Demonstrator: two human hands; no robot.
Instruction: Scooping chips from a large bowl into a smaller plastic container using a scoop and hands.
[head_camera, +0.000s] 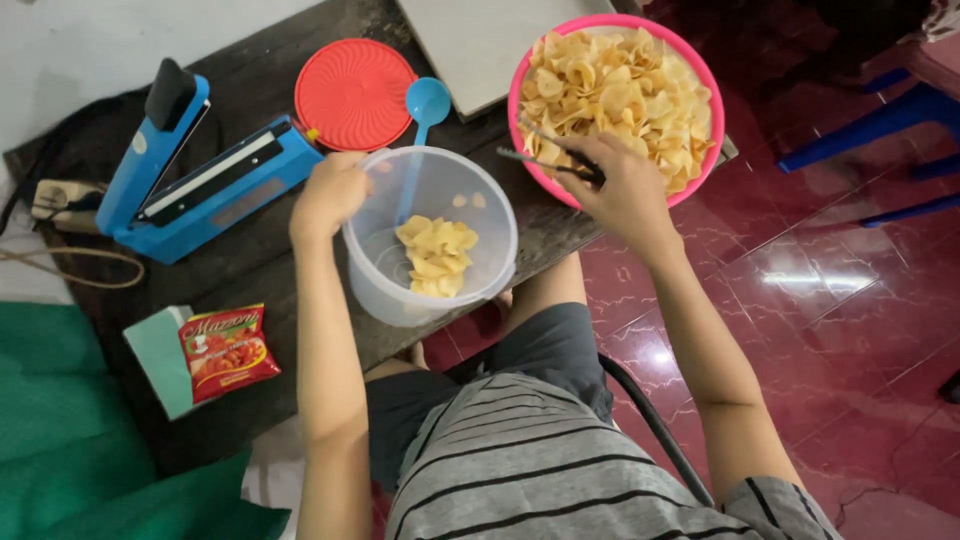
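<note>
My left hand (328, 195) grips the rim of a clear plastic container (480, 215) that holds a small heap of yellow chips (437, 255) and a blue spoon (427, 102) leaning inside it. My right hand (625, 190) holds metal tongs (545, 155) at the near edge of a pink bowl (520, 75) heaped with yellow chips (620, 95). The tong tips rest among the chips. Both containers stand on a dark wooden table (250, 265).
A blue heat sealer (205, 175) lies at the left of the table, a red round lid (353, 93) behind the container. A red sachet (228, 350) lies on a pale green packet (160, 355). Green cloth (60, 400) is at lower left. Red floor tiles (830, 300) lie on the right.
</note>
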